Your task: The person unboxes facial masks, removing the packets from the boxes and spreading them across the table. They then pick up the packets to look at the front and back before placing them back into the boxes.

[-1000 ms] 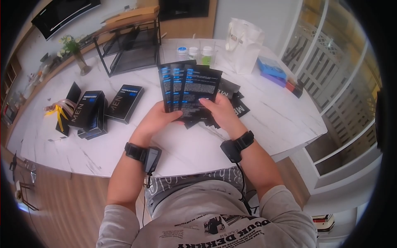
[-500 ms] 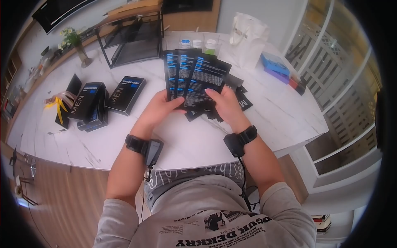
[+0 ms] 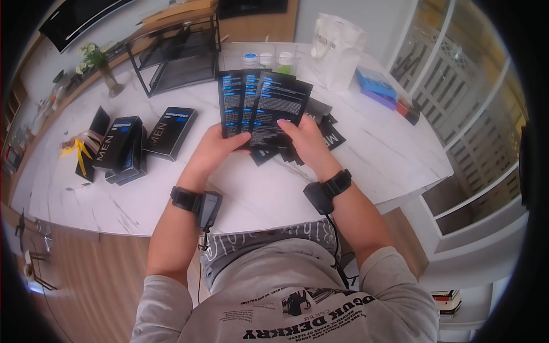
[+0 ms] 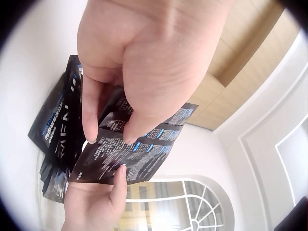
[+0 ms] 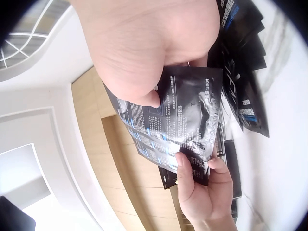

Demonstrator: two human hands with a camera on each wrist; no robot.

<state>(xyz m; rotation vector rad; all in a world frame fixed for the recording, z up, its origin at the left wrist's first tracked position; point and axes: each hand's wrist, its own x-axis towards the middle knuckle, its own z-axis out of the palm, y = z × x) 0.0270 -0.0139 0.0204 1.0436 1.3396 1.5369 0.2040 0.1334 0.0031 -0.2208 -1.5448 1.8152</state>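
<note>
Three flat black sachets [image 3: 278, 103], printed in white and blue, are spread in a fan above the table. My left hand [image 3: 217, 147] grips their lower left side, its thumb across the printed face. On the lower right, my right hand [image 3: 310, 143] pinches the front sachet, thumb on the print and fingers hidden behind. Both wrist views show the thumbs on the same side of the sachets [image 4: 130, 149]. Behind and below the fan lies a spread pile of more black sachets [image 3: 333, 135], partly covered by my right hand and the held ones.
Black MEN boxes [image 3: 171, 132] stand at the left, near a yellow ribbon [image 3: 80, 155]. At the back are a black rack [image 3: 186, 71], lidded bottles [image 3: 266, 59] and a white paper bag [image 3: 341, 57]. Blue and purple boxes [image 3: 374, 83] lie at the right.
The camera view has shifted slightly. Both hands keep their hold, and the front sachet leans a little more to the right than one second ago.
</note>
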